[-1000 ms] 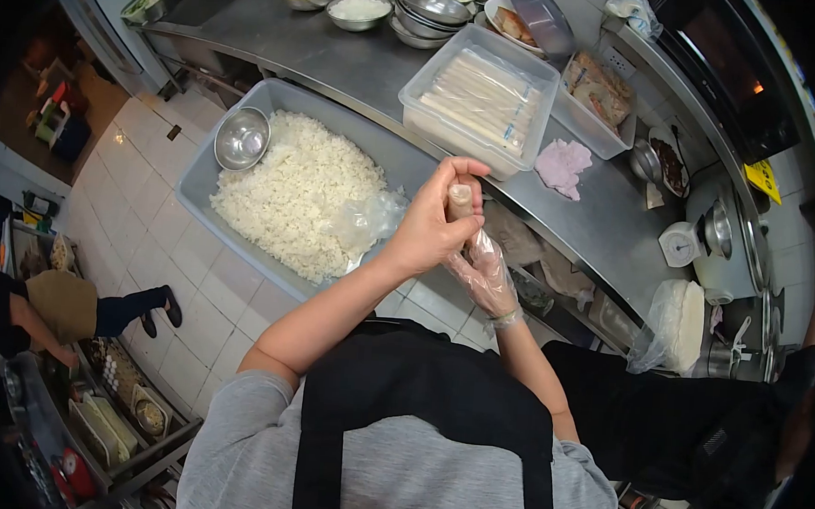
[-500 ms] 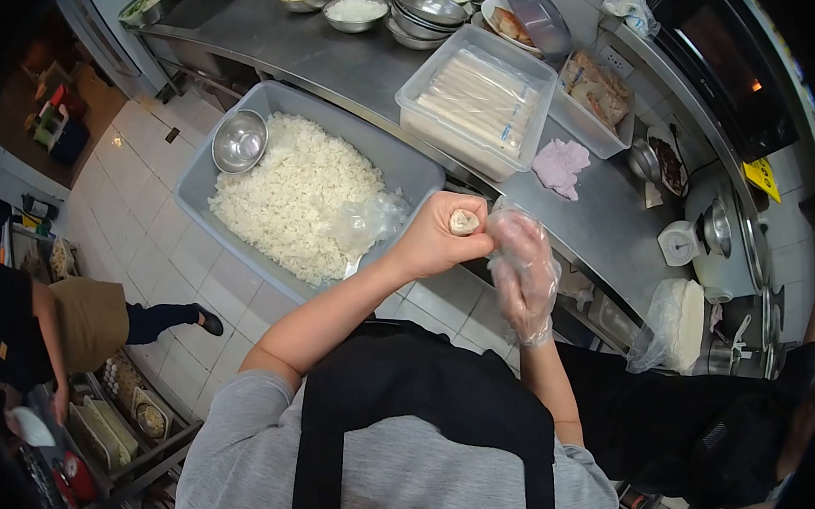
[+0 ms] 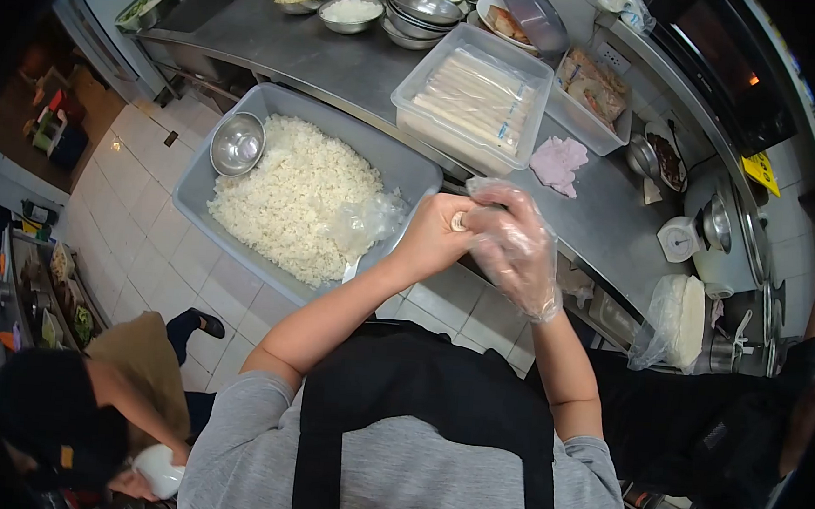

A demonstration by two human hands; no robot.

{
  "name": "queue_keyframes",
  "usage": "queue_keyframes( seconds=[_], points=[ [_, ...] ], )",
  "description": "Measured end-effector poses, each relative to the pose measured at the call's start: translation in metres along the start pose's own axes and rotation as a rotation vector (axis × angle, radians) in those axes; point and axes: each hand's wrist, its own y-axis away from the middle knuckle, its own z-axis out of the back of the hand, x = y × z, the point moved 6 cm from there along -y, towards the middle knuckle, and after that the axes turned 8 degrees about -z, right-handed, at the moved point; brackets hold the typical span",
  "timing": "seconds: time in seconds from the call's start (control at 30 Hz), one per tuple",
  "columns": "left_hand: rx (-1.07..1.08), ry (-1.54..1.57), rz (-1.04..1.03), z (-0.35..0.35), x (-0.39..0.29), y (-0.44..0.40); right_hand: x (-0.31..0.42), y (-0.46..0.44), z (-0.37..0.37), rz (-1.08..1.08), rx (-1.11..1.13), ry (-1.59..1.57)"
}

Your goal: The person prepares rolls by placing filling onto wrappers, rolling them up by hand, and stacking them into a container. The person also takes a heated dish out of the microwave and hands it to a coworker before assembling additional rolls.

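My left hand (image 3: 432, 235) is bare and closed in a fist in front of my chest. Out of its curled fingers shows the pale, rounded end of something small (image 3: 457, 221); the rest is hidden. My right hand (image 3: 517, 247) wears a clear plastic glove and meets the left fist at its thumb side, fingers bent. What those gloved fingers hold, if anything, cannot be seen. Left of my hands stands a grey tub (image 3: 316, 102) of cooked white rice (image 3: 290, 191). A steel bowl (image 3: 238, 144) and a crumpled clear plastic bag (image 3: 369, 217) rest on the rice.
On the steel counter (image 3: 253, 30) are a clear box (image 3: 473, 91) of wrapped pale sticks, a pink cloth (image 3: 558, 165), stacked bowls (image 3: 422, 17) and a scale (image 3: 678, 240). One person (image 3: 139, 378) bends at lower left; another in black (image 3: 687, 421) stands close on my right.
My gloved right hand has moved left and turned over the left fist, partly covering the pale end. The person at lower left has stepped nearer and bent over with a white bowl-like thing.
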Motion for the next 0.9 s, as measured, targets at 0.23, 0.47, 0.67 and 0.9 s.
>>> queue_keyframes(
  seconds=[0.23,0.47,0.67,0.9],
  points=[
    [-0.142,0.036,-0.003,0.004,0.004,-0.003,0.008,0.005,-0.008,0.027,-0.013,0.124],
    [-0.126,-0.028,0.025,0.002,0.007,0.0,-0.01,0.0,-0.004,-0.119,0.021,-0.24],
    [-0.1,0.065,0.042,0.0,0.007,-0.001,-0.006,-0.001,0.001,0.01,-0.024,-0.118],
    [-0.111,0.023,-0.009,-0.007,0.012,0.002,-0.006,-0.006,0.0,0.051,0.082,-0.128]
  ],
)
